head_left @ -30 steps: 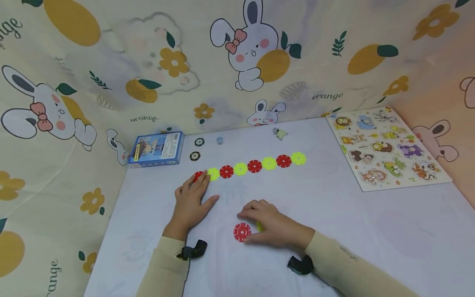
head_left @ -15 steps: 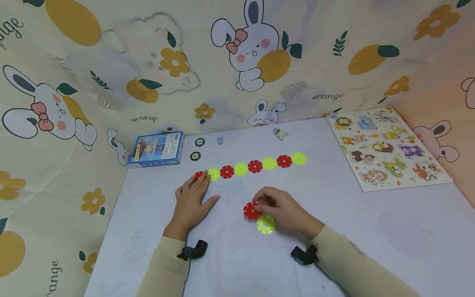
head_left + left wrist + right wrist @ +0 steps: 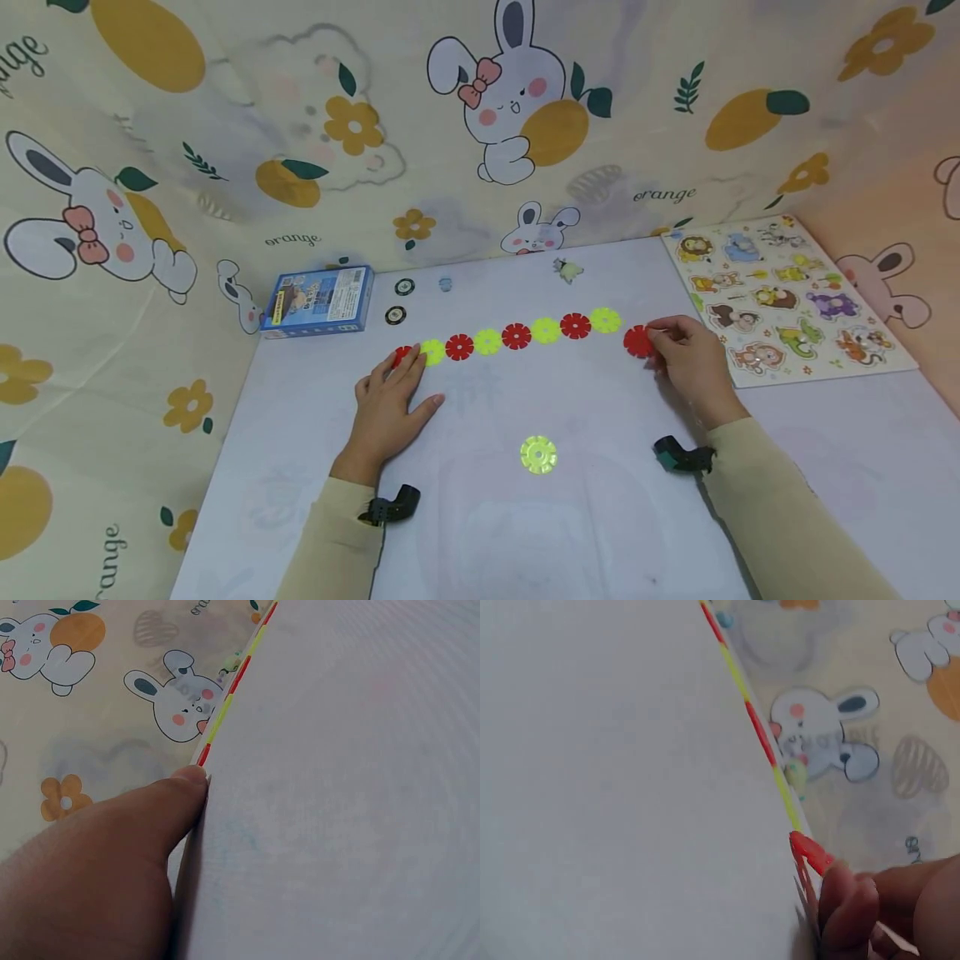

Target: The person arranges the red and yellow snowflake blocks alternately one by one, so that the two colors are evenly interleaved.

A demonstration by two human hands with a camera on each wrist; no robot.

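Note:
A row of flat notched plastic discs, red and yellow-green by turns, runs across the table in the head view. My left hand [image 3: 386, 417] lies with fingers extended at its left end, fingertips over the leftmost red disc [image 3: 401, 356], which is partly hidden. Between thumb and fingers, my right hand [image 3: 693, 371] pinches a red notched disc [image 3: 637, 342], just right of the row's last yellow-green disc [image 3: 605, 320]. In the right wrist view that red disc [image 3: 810, 851] is tilted, its lower edge near the table. A loose yellow-green disc [image 3: 538, 455] lies nearer the front.
At the back left sits a blue box [image 3: 318, 302], with two dark round pieces [image 3: 394, 315] and a small blue piece [image 3: 446, 284] beside it. A small pale green figure [image 3: 567, 269] lies behind the row. An animal puzzle board [image 3: 787, 300] is at the right, close to my right hand.
My right hand picked up the red disc from beside the loose yellow-green one and carried it right and away to the row's right end. The left hand has stayed put.

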